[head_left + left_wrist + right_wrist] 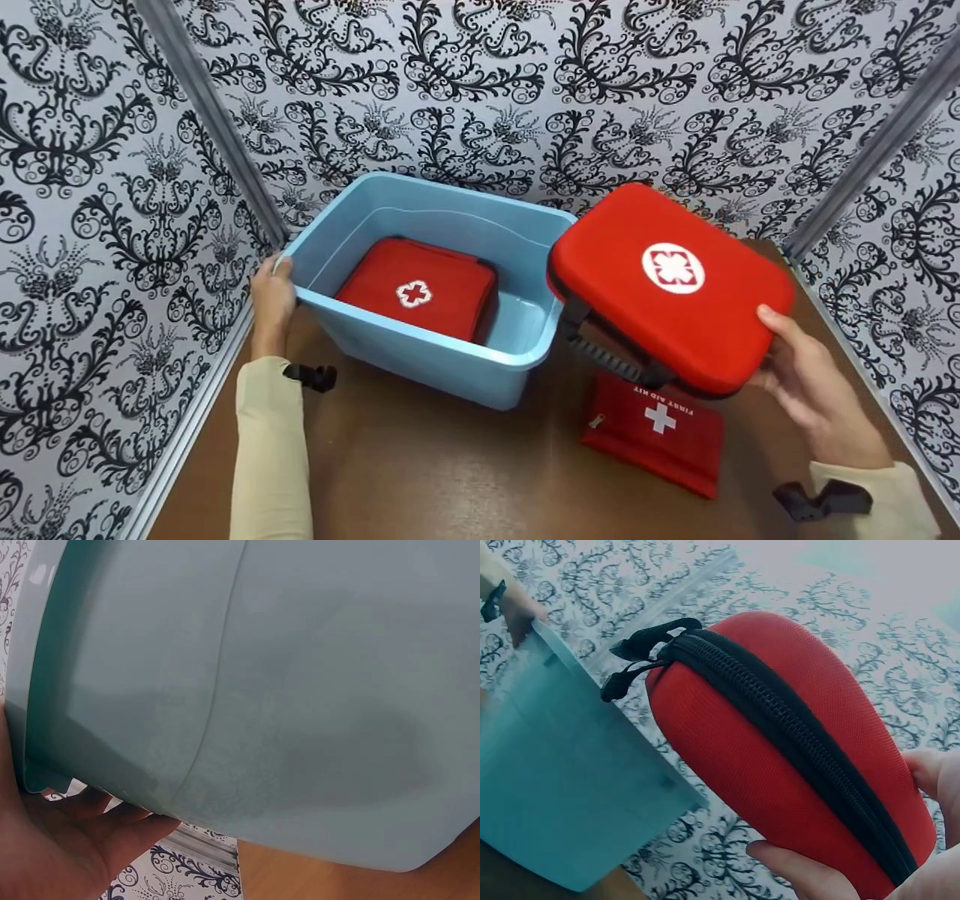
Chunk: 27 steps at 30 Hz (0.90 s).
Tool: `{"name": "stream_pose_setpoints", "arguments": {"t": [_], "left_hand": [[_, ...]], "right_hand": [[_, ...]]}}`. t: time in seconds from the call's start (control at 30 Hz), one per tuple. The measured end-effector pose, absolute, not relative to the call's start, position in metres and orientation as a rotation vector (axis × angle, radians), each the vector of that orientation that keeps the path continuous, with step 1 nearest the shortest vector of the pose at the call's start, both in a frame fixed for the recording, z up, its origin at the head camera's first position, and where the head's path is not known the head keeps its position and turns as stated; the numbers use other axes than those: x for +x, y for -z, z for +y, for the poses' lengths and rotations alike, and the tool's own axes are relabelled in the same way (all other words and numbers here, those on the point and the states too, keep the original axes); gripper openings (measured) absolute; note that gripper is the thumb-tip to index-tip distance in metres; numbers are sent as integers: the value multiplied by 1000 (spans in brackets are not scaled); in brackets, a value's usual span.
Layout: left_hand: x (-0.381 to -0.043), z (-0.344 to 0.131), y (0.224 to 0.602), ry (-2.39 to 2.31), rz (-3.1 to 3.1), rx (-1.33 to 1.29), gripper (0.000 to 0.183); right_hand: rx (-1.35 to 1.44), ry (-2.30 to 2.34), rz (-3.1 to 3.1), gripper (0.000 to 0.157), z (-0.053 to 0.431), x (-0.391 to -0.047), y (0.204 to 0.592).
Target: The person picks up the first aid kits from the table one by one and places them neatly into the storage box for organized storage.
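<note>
Hard-shell red first-aid case (664,304), right grip (814,382) clamped on one end, aloft near the blue plastic bin (427,369); left grip (274,294) clamped on the bin's rim, red cross-marked bag (424,266) inside; red first-aid pouch (664,454) on the surface (435,472)

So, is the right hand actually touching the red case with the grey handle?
Touching: the right wrist view shows the right hand gripping the red case from both sides, skin against its surface.
</note>
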<state>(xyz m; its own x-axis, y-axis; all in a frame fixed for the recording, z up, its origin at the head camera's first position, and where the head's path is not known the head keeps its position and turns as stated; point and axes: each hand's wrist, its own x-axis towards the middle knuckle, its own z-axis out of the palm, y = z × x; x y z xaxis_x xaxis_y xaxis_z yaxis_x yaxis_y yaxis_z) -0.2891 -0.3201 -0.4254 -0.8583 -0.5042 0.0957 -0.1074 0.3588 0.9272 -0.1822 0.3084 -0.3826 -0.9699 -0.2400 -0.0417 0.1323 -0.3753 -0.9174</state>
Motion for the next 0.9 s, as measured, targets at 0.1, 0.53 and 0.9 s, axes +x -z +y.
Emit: {"name": "stream_pose_setpoints", "arguments": {"t": [0.1, 0.53, 0.9], "left_hand": [[-289, -320, 425, 1507, -2270, 542, 42], [-287, -322, 424, 1466, -2341, 560, 46], [-288, -322, 423, 1441, -2344, 553, 45]], "right_hand": [[-96, 2401, 1645, 31, 299, -185, 384], [-98, 2337, 1679, 29, 263, -195, 375], [-104, 2332, 1622, 29, 231, -204, 365]]}}
